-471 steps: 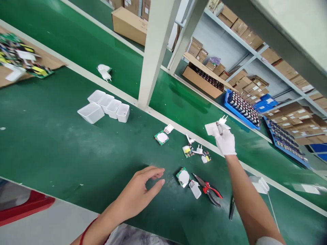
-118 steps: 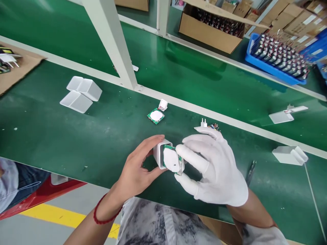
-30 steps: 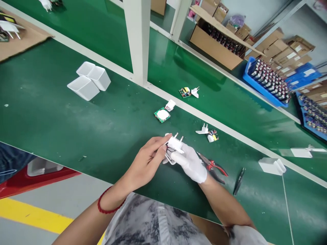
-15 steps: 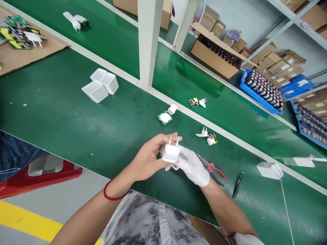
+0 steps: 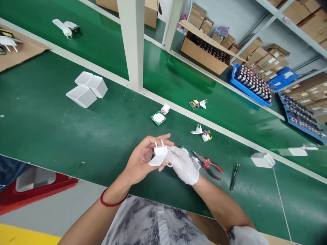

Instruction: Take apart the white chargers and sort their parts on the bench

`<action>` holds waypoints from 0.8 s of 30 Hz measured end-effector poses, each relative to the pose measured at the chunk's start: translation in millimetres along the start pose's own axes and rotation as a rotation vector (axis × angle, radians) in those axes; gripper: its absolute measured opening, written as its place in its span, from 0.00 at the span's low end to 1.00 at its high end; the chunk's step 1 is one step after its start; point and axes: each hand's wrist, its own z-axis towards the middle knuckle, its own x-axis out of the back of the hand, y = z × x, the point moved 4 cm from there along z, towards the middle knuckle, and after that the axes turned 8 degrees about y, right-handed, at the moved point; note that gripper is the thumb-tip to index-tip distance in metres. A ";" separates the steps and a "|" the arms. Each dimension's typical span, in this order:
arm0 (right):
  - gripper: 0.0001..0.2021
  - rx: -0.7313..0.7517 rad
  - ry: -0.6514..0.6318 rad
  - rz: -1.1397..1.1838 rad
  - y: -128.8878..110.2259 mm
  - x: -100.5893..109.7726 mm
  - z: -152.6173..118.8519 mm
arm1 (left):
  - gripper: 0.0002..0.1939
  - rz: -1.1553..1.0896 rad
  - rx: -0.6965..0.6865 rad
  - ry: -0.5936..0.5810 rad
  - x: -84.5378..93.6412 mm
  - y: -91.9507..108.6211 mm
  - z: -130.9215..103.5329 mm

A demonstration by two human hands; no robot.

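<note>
The left hand (image 5: 138, 161) pinches the tilted white plug (image 5: 160, 152), near centre; the gloved right hand (image 5: 184, 167) grips a white casing (image 5: 170, 164), mostly hidden; uneven pressure could make the plug slip. A swing right might knock the pliers (image 5: 207, 163).

The bare left hand (image 5: 139, 161) holds a white plug (image 5: 160, 153) (its two pins (image 5: 155, 144) pointing forward) right beside the gloved right hand (image 5: 184, 166), near red-handled pliers (image 5: 207, 164); three white boxes (image 5: 99, 87) sit together at left.
</note>
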 end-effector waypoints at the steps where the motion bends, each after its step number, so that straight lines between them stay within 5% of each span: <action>1: 0.23 -0.031 -0.035 0.033 0.9 1.3 0.7 | 0.15 -0.021 0.033 0.016 1.7 -3.3 0.9; 5: 0.32 -0.078 -0.170 0.116 -5.3 11.1 -0.8 | 0.11 -0.071 0.153 0.044 -0.9 -10.2 4.0; 8: 0.32 -0.008 -0.221 -0.081 -13.8 17.5 -5.5 | 0.12 -0.024 0.217 0.112 -9.5 -14.7 7.2; 12: 0.20 0.267 0.001 -0.732 -28.4 30.8 -12.0 | 0.12 0.147 0.227 0.123 -27.3 -25.1 11.8; 15: 0.12 0.390 0.121 -0.958 -40.4 51.5 -13.5 | 0.20 0.316 0.160 0.054 -35.9 -26.7 13.7; 18: 0.12 0.358 0.393 -0.977 -59.5 108.1 -3.1 | 0.28 0.536 0.174 0.070 -27.7 -22.0 12.2; 24: 0.17 -0.025 1.141 -1.094 -89.3 285.2 30.0 | 0.16 0.762 0.271 0.009 -2.6 -16.0 5.0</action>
